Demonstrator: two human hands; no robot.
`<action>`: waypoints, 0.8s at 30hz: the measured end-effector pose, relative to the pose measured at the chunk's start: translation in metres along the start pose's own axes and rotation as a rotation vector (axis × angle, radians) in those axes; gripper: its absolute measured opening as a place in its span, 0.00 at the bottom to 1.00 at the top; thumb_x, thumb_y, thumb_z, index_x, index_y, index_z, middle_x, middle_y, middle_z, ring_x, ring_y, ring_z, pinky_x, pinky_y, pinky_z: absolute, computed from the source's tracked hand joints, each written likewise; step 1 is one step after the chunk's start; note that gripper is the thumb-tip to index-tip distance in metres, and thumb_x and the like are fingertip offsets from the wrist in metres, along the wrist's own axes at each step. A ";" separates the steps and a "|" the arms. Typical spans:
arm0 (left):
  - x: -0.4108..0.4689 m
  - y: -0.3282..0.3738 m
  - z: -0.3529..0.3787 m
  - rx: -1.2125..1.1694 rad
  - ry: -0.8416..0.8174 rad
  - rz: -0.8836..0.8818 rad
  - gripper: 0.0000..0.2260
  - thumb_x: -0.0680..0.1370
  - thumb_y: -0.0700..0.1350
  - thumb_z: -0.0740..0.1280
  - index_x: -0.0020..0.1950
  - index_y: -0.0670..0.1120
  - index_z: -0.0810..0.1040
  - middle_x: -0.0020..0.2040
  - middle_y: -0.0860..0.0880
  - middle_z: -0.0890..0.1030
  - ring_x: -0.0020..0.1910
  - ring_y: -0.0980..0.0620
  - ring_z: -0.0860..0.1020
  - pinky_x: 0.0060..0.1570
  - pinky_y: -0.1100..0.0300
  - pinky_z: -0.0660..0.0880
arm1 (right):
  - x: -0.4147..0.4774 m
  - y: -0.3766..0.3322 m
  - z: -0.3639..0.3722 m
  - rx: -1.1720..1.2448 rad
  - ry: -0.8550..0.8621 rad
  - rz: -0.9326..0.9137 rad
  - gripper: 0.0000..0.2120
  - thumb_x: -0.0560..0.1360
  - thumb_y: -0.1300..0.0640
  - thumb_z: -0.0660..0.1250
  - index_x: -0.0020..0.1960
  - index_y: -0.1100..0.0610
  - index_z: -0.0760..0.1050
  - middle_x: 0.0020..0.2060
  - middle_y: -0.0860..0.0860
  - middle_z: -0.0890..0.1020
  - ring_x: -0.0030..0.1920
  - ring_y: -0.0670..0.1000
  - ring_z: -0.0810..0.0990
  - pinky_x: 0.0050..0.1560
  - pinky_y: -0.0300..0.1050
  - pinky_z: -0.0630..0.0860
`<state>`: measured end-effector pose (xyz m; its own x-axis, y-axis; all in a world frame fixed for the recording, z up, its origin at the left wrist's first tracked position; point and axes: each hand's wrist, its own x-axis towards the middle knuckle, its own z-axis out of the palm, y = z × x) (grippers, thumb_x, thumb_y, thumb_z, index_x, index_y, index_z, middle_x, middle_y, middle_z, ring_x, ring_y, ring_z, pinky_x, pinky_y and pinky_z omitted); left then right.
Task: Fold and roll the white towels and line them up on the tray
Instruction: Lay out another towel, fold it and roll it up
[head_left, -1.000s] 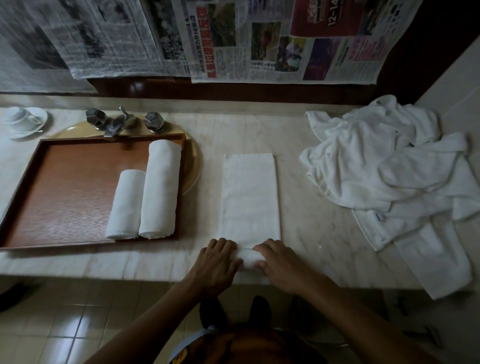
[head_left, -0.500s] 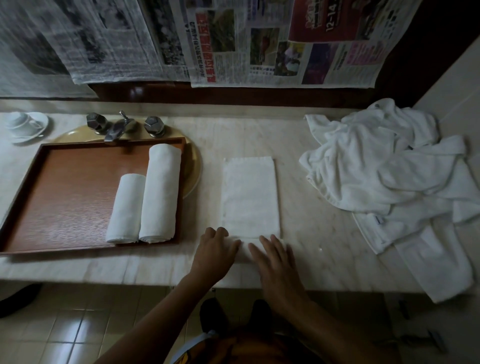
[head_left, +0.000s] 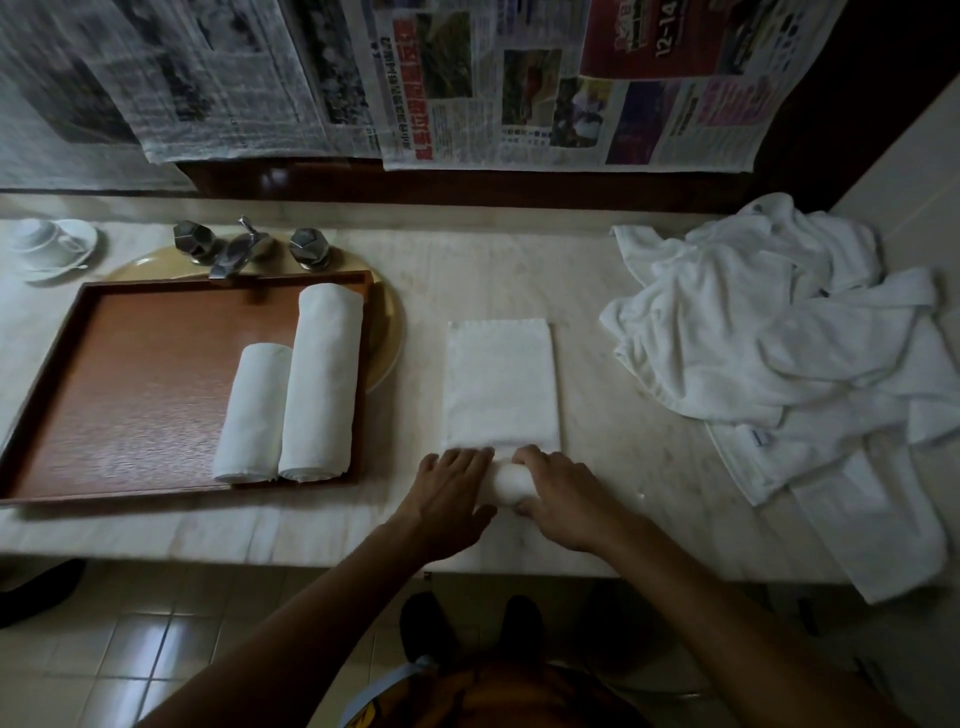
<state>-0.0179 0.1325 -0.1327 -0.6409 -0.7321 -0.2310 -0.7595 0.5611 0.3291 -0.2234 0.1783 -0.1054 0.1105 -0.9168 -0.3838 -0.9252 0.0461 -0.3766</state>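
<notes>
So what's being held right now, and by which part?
The folded white towel, by its rolled near end: right hand curls round the roll, left hand presses flat on it.

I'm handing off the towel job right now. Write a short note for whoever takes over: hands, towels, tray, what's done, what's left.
Left hand: fingers laid flat on the left end of the started roll.
Right hand: fingers curled over the roll's right end.
Folded white towel: on the pale marble counter, right of the brown wooden tray; near end rolled, most of it flat.
Done: short rolled white towel and long rolled white towel lie side by side in the tray's right part.
Left: finish this roll and set it beside them, then work through the heap of loose white towels at the counter's right end.
</notes>
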 end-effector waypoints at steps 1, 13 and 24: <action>-0.003 -0.002 -0.002 -0.051 -0.021 0.016 0.32 0.81 0.60 0.65 0.80 0.48 0.60 0.76 0.48 0.70 0.74 0.47 0.69 0.73 0.47 0.66 | -0.003 0.001 -0.003 0.015 -0.041 0.018 0.25 0.78 0.43 0.70 0.70 0.44 0.63 0.63 0.54 0.77 0.56 0.57 0.79 0.55 0.56 0.78; -0.016 -0.002 0.003 -0.038 0.006 0.088 0.21 0.81 0.59 0.64 0.69 0.50 0.69 0.68 0.50 0.71 0.64 0.49 0.69 0.68 0.50 0.68 | 0.023 0.009 -0.005 0.214 0.116 -0.064 0.17 0.85 0.47 0.59 0.70 0.48 0.76 0.73 0.48 0.73 0.72 0.51 0.69 0.73 0.52 0.67; -0.015 -0.005 -0.001 -0.113 -0.034 0.073 0.24 0.81 0.60 0.64 0.75 0.53 0.68 0.70 0.51 0.73 0.66 0.50 0.71 0.69 0.51 0.68 | 0.165 -0.010 -0.028 -0.260 -0.117 -0.033 0.27 0.86 0.43 0.51 0.81 0.34 0.43 0.83 0.44 0.38 0.82 0.57 0.38 0.76 0.74 0.47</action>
<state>-0.0049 0.1401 -0.1297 -0.6986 -0.6765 -0.2329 -0.6948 0.5639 0.4463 -0.2062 0.0155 -0.1419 0.1690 -0.8633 -0.4755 -0.9808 -0.0998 -0.1674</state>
